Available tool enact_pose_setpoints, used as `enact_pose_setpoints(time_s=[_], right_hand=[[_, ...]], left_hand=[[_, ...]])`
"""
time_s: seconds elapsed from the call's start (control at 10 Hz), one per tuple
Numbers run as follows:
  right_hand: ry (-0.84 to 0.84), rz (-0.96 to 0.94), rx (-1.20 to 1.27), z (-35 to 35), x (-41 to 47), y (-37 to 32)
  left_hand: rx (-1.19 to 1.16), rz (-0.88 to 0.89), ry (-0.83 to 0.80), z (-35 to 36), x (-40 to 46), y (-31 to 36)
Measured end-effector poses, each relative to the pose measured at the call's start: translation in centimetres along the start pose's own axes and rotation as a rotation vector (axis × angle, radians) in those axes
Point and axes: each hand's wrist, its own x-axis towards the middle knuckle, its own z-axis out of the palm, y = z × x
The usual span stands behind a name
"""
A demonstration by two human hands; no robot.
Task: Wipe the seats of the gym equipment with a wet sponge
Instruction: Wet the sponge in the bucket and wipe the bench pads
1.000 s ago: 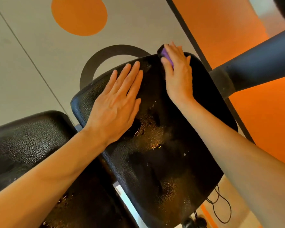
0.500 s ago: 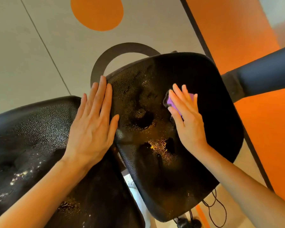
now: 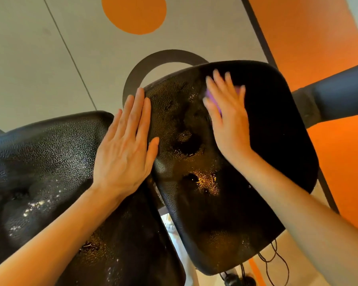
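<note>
Left hand (image 3: 124, 149) flat across the seam between the near-left pad (image 3: 41, 162) and the seat (image 3: 267, 141), fingers straight and together, likely bracing it against the wiping. Right hand (image 3: 227, 118) blurred mid-stroke, fingers nearly straight, spread over the purple sponge (image 3: 213, 99), pressing it onto the seat's far part.

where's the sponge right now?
Head view, right of centre: the purple sponge is under the right hand, pressed on the upper part of the right-hand black seat pad. The left hand lies flat at that pad's left edge.
</note>
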Motion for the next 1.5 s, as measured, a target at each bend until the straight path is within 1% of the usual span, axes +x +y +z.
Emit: enact_pose_setpoints(time_s=[0.1, 0.2, 0.3, 0.5, 0.6, 0.7, 0.8, 0.9, 1.0, 1.1, 1.2, 1.3, 1.4, 1.5], right_hand=[[0.048, 0.003, 0.017, 1.4, 6.0, -2.1], [-0.010, -0.101, -0.037, 0.4, 0.3, -0.4], [-0.083, -0.100, -0.126, -1.2, -6.3, 1.0], [0.047, -0.045, -0.040, 2.0, 5.6, -3.2], [-0.001, -0.129, -0.057, 1.2, 1.0, -1.8], [-0.098, -0.156, -0.147, -0.9, -7.1, -0.2], [-0.051, -0.127, -0.098, 0.5, -2.4, -1.7], [0.050, -0.109, -0.105, 2.5, 4.8, -4.6], [0.016, -0.191, -0.096, 2.0, 1.3, -3.3], [-0.097, -0.241, -0.140, -0.3, -6.3, -0.8], [-0.048, -0.212, -0.110, 1.1, -2.1, -2.3], [0.035, -0.156, -0.077, 2.9, 4.2, -5.3], [-0.019, -0.239, -0.060, 2.1, 0.0, -3.8], [-0.148, -0.279, -0.093, -0.4, -7.7, -1.4]], left_hand=[[0.017, -0.002, 0.015, 0.2, 0.0, 0.1], [0.024, 0.000, 0.022, 0.2, 0.0, 0.0], [0.018, -0.005, 0.028, 0.1, -0.1, 0.0], [0.027, 0.006, 0.052, 0.3, -0.2, 0.0], [0.022, 0.011, 0.060, 0.4, -0.1, 0.0], [0.011, 0.002, 0.061, 0.3, -0.2, -0.1], [0.010, 0.008, 0.066, 0.3, -0.1, -0.1], [0.019, 0.001, 0.068, 0.6, -0.1, -0.1], [0.014, 0.004, 0.072, 0.5, 0.0, -0.1], [0.001, 0.000, 0.074, 0.5, -0.1, -0.2], [0.006, 0.008, 0.081, 0.6, 0.0, -0.1], [0.027, 0.001, 0.084, 0.8, -0.1, -0.2], [0.024, 0.015, 0.093, 0.8, 0.0, -0.2], [-0.001, 0.002, 0.084, 0.7, -0.1, -0.3]])
